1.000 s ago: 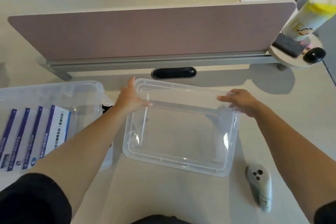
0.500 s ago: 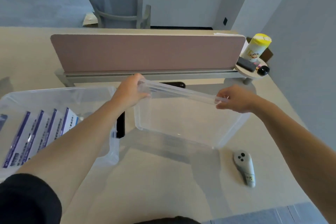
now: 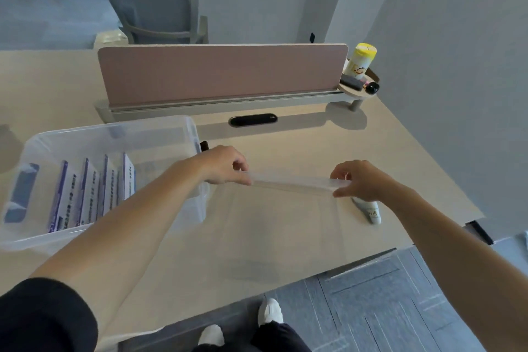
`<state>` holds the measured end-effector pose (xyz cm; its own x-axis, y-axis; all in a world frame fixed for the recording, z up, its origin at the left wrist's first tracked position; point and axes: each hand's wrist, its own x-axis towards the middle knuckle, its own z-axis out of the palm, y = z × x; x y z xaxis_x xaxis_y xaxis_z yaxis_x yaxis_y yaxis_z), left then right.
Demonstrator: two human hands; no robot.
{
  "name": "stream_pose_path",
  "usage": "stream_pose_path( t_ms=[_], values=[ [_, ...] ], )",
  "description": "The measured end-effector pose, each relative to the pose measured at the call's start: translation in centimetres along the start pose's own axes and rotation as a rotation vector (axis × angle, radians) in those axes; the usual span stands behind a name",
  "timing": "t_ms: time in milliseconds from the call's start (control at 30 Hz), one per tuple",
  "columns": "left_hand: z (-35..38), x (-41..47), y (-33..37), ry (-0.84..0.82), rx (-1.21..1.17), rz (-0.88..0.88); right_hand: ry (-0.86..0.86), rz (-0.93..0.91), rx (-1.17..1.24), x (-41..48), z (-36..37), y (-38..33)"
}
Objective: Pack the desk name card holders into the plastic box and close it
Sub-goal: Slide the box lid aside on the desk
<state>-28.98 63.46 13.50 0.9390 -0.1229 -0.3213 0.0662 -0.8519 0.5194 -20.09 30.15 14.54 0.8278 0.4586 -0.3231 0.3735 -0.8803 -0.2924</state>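
A clear plastic box (image 3: pixel 177 134) stands at the left of the desk with several purple-and-white name card holders (image 3: pixel 94 194) upright inside it. Both hands hold the clear plastic lid (image 3: pixel 291 183) in the air above the desk, right of the box. My left hand (image 3: pixel 223 168) grips the lid's upper left edge and my right hand (image 3: pixel 363 183) grips its upper right edge. The lid hangs down toward me, blurred and almost see-through.
A pink divider panel (image 3: pixel 223 74) runs across the back of the desk (image 3: pixel 328 146). A small round shelf (image 3: pixel 357 90) at its right end carries a yellow-capped bottle (image 3: pixel 358 61). A white controller (image 3: pixel 371 211) lies under my right hand. The desk edge is near my feet.
The lid lay flat on the desk under both hands, then was lifted by its far edge and tipped upright. It is now higher and nearer me; the view has risen.
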Motion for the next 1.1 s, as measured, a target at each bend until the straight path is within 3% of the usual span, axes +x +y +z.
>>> stream_pose_path(
  t_ms=[300,533,667,1100],
  values=[
    [4.0,-0.4,3.8,-0.086,0.093,-0.054,-0.050,-0.146,-0.044,-1.6,2.4,4.4],
    [6.6,0.0,6.9,0.021,0.222,-0.055,-0.069,-0.178,0.009,-1.6,1.6,8.5],
    [6.7,-0.5,6.9,0.096,0.251,-0.063,-0.063,-0.187,0.089,-1.6,1.2,8.6],
    [8.5,-1.9,3.0,0.107,0.185,-0.059,-0.066,-0.142,0.038,-0.6,3.2,5.6]
  ],
)
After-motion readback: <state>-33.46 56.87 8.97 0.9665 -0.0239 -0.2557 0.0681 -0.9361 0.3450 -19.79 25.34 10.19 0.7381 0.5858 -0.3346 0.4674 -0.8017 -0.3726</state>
